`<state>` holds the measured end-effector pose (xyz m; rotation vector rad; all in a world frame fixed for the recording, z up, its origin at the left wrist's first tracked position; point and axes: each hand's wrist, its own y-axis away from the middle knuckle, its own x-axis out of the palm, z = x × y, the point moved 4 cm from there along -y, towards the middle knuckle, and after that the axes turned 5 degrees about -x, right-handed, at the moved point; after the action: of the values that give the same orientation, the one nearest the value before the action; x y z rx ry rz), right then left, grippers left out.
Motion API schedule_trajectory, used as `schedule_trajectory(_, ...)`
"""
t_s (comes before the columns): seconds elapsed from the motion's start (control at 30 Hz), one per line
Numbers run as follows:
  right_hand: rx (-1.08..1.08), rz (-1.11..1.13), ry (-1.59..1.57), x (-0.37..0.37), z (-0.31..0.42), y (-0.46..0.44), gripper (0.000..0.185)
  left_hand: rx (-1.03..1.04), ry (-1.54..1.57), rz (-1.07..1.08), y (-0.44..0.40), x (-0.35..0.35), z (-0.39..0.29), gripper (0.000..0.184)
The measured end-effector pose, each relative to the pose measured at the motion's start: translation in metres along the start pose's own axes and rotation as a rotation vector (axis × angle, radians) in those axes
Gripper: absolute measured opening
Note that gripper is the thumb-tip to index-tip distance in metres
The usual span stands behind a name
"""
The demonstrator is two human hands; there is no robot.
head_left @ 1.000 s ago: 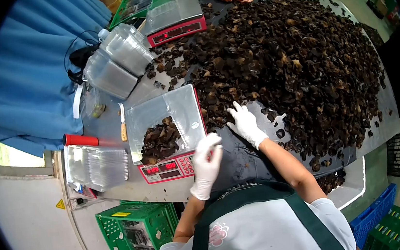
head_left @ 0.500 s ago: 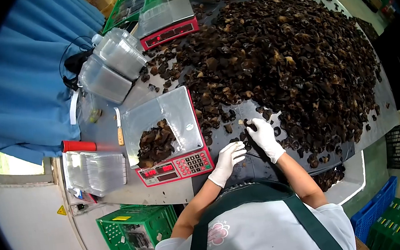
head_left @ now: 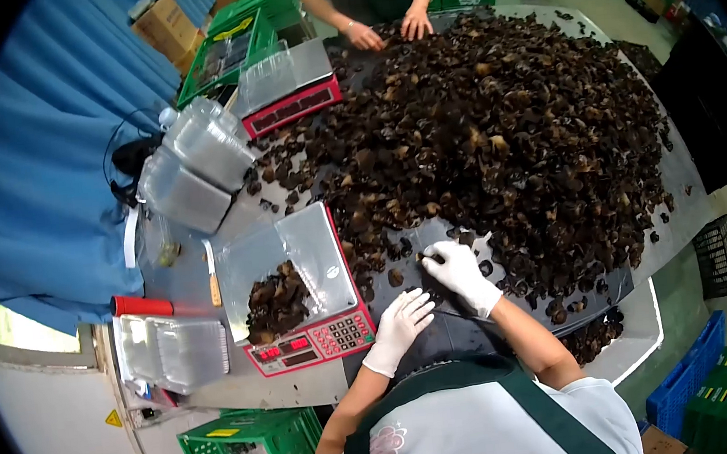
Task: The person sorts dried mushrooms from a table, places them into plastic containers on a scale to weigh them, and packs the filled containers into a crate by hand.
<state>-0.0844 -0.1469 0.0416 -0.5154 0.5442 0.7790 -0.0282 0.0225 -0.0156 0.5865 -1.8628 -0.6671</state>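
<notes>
My left hand (head_left: 403,330), in a white glove, hovers or rests over the dark tabletop beside the scale, fingers stretched out and holding nothing. My right hand (head_left: 461,275), gloved too, is a little farther forward. Its thumb and fingers are curled together at a small dark wood ear mushroom (head_left: 421,257), mostly hidden by the fingertips. A big heap of wood ear mushrooms (head_left: 494,116) spreads beyond both hands. Left of them, a red scale (head_left: 345,333) with a lit display carries a small pile of wood ears (head_left: 277,302) in what looks like a clear tray.
Clear plastic boxes (head_left: 177,348) stand stacked at the left, near a red cylinder (head_left: 143,305) and a wooden-handled knife (head_left: 214,278). More boxes (head_left: 187,188) and a second scale (head_left: 293,108) lie farther back. Across the table, a co-worker's hands (head_left: 416,23) touch the heap.
The view has tilted up, showing more of the co-worker, whose hands have moved apart. My right hand's fingertips have shifted slightly left; my left hand stays almost in place.
</notes>
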Motion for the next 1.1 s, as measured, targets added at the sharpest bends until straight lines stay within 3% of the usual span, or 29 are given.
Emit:
schedule_trajectory(0.03,0.034,0.111,-0.093,-0.007,0.015,0.002,0.024,-0.029,0.041,0.048,-0.002,0.006,-0.001,0.054)
schedule_trajectory(0.07,-0.006,0.325,0.017,-0.009,0.026,0.006,0.034,-0.074,0.133,0.020,0.001,0.016,-0.003,0.055)
schedule_trajectory(0.13,-0.133,0.465,-0.056,-0.019,0.048,0.014,0.046,-0.067,0.209,0.185,-0.007,0.018,-0.003,0.057)
schedule_trajectory(0.17,-0.118,0.461,-0.039,-0.019,0.045,0.015,0.049,-0.034,0.276,0.100,-0.012,0.017,-0.001,0.055)
schedule_trajectory(0.2,-0.104,0.458,-0.023,-0.017,0.040,0.012,0.052,-0.031,0.353,0.046,-0.027,0.004,0.005,0.035)
schedule_trajectory(0.27,-0.023,0.298,0.095,-0.018,0.019,-0.002,0.044,-0.119,0.294,-0.050,-0.040,-0.029,0.011,0.025)
schedule_trajectory(0.3,0.002,0.242,0.200,-0.023,0.013,-0.012,0.043,-0.083,0.305,0.015,-0.056,-0.047,0.021,0.027)
schedule_trajectory(0.4,0.024,-0.013,0.511,-0.026,-0.021,-0.032,0.050,-0.078,0.257,0.009,-0.022,-0.019,0.013,0.029)
schedule_trajectory(0.53,0.003,0.028,0.655,-0.005,-0.061,-0.042,0.056,-0.066,0.183,0.023,-0.005,-0.003,0.012,0.032)
schedule_trajectory(0.63,-0.109,-0.121,0.571,-0.005,-0.067,-0.035,0.029,-0.079,0.201,-0.018,-0.007,-0.004,0.013,0.032)
schedule_trajectory(0.77,-0.131,-0.124,0.547,-0.005,-0.069,-0.027,0.020,-0.097,0.183,-0.004,-0.011,-0.008,0.017,0.033)
schedule_trajectory(0.93,-0.129,-0.177,0.406,-0.009,-0.056,-0.009,0.017,-0.164,0.114,-0.031,-0.006,0.003,0.018,0.038)
schedule_trajectory(1.0,0.009,-0.193,0.249,-0.009,-0.053,-0.003,0.023,-0.169,0.122,-0.028,-0.004,0.006,0.017,0.039)
schedule_trajectory(1.1,0.015,-0.179,0.154,-0.017,-0.029,0.006,0.025,-0.177,0.115,0.015,-0.004,0.004,0.018,0.040)
